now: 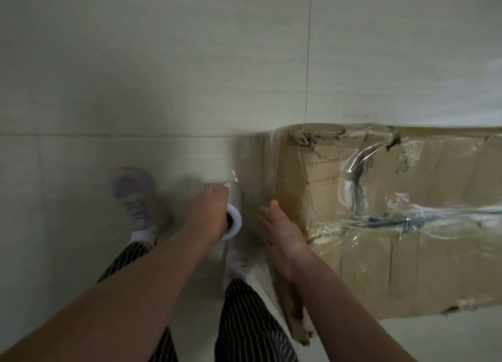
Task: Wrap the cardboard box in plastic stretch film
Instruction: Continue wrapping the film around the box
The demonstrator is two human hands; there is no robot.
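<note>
Cardboard box (pixel 380 266), head view, lies just right of the right hand (pixel 281 234), whose straight fingers press stretch film (pixel 255 177) to its end while the left hand (pixel 214 212) grips the film roll (pixel 234 220); judged risk: film slipping if pressure eases.

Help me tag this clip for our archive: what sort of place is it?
Indoors, likely a home or storeroom floor, though which is unclear. Large pale floor tiles with grout lines fill the view, a battered cardboard box lies directly on them, and the left hand holds a stretch film roll.
</note>
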